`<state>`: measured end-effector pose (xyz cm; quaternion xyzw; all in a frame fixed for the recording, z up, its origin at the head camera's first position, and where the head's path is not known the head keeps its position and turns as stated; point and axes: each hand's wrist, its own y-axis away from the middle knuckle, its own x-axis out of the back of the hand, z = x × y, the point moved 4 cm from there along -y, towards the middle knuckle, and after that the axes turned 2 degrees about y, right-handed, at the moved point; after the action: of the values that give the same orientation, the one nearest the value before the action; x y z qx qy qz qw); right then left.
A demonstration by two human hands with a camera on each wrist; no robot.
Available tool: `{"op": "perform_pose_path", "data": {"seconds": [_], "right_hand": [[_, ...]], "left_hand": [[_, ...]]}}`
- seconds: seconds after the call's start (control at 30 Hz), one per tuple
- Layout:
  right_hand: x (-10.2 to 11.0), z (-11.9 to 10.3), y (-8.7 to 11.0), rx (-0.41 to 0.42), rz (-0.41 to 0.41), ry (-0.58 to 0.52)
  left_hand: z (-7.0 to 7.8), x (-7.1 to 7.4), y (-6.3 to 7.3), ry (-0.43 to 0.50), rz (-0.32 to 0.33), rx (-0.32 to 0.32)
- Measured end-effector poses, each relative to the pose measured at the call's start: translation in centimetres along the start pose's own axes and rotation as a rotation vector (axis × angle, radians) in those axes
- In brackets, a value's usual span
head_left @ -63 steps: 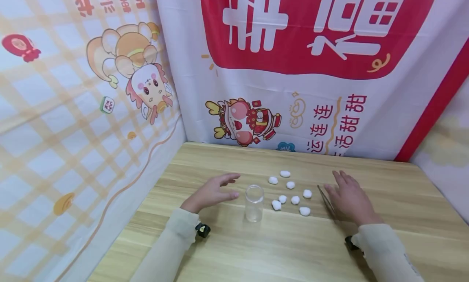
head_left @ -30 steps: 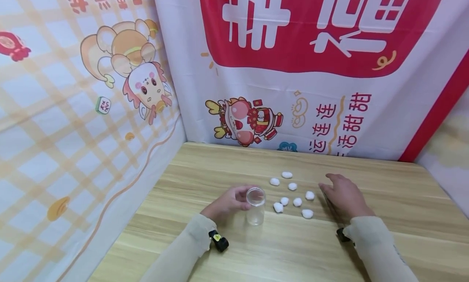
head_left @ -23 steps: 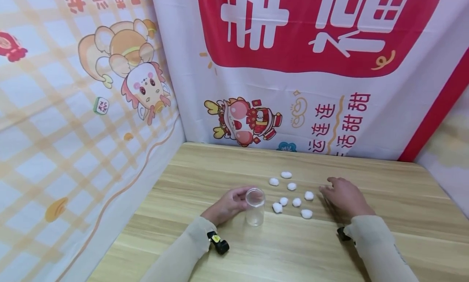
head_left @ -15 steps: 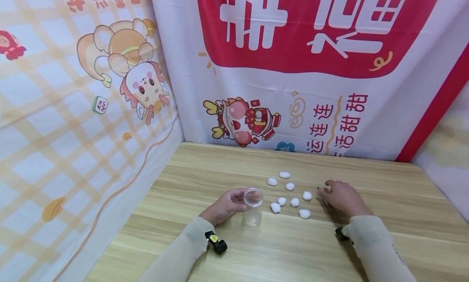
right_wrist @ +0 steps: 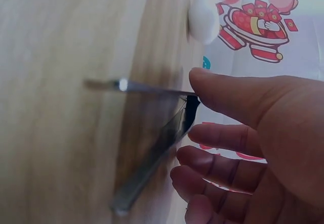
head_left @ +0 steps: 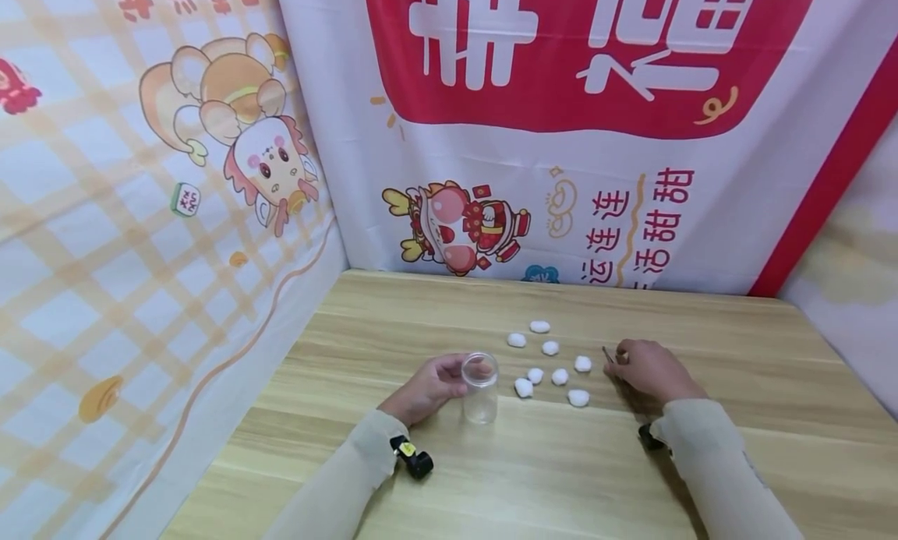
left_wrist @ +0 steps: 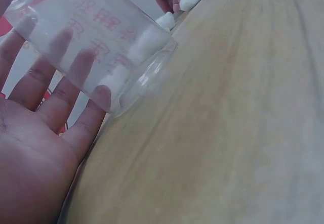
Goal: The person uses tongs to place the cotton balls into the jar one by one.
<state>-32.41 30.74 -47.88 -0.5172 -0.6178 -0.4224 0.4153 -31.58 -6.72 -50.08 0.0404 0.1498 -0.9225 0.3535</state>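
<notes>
My left hand [head_left: 428,388] holds a clear, see-through jar [head_left: 480,404] that stands upright on the table, its mouth upward. In the left wrist view the fingers [left_wrist: 38,85] lie along the jar's wall, and its inside looks empty. My right hand [head_left: 655,370] pinches a pair of metal tweezers [right_wrist: 152,88] between thumb and forefinger, close to the tabletop; the two arms of the tweezers spread apart. Between the hands lie several white cotton balls [head_left: 559,376], loosely scattered. The nearest one to the right hand is a cotton ball [head_left: 583,364] just left of the fingers.
The wooden table [head_left: 540,478] reaches back to a printed cloth [head_left: 449,150] hanging behind it. A checked cloth [head_left: 175,291] stands along the left side. Small black cameras [head_left: 412,458] sit on the wrists.
The left hand has come in from the left and taken hold of the jar. The right hand, earlier lying over the tweezers, now pinches them, with fingers drawn in.
</notes>
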Motion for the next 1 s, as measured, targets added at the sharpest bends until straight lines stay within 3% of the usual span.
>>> {"op": "perform_pose_path", "data": {"seconds": [0.37,0.6,0.83,1.0], "right_hand": [[0.0,-0.1,-0.4,-0.052,-0.058,0.002],[-0.1,-0.2,-0.5,-0.030,-0.070,0.026],[0.4,0.3,-0.2,-0.069,-0.067,-0.077],[1.2,0.5,-0.4,-0.038,0.005,-0.140]], "left_hand": [[0.1,0.3,-0.2,0.008,0.020,0.055],[-0.4,0.5,0.0,0.009,0.022,0.051],[-0.6,0.5,-0.1,0.018,0.016,0.050],[-0.2,0.4,-0.2,0.019,-0.001,0.048]]}}
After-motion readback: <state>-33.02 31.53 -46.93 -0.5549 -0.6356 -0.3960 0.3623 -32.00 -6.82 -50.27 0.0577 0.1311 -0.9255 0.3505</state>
